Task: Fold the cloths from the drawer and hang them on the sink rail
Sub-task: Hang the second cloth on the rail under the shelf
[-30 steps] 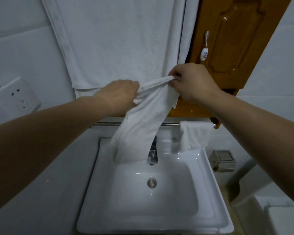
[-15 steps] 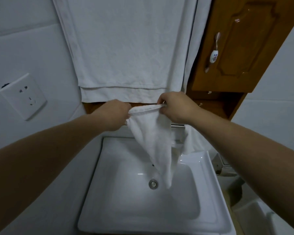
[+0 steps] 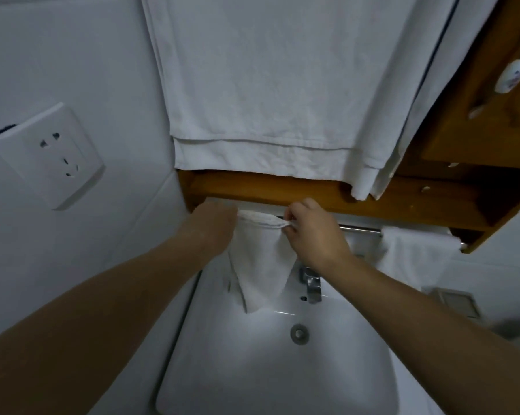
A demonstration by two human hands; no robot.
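Note:
A small white cloth (image 3: pixel 260 262) hangs folded between my hands, its lower tip dangling over the back of the sink. My left hand (image 3: pixel 212 227) grips its top left corner and my right hand (image 3: pixel 311 233) pinches its top right corner. Both hold the top edge level with the chrome sink rail (image 3: pixel 360 229) under the wooden shelf. Whether the cloth rests on the rail I cannot tell. A second folded white cloth (image 3: pixel 411 259) hangs over the rail at the right end.
A white sink (image 3: pixel 223 369) with drain (image 3: pixel 299 333) and chrome tap (image 3: pixel 311 283) lies below. A large white towel (image 3: pixel 267 85) hangs above. The wooden cabinet (image 3: pixel 477 115) is at upper right, a wall socket (image 3: pixel 47 155) at left.
Both hands moved the cloth down and toward the wall, from in front of the large towel to rail height. The cloth's top edge is now stretched shorter between my hands.

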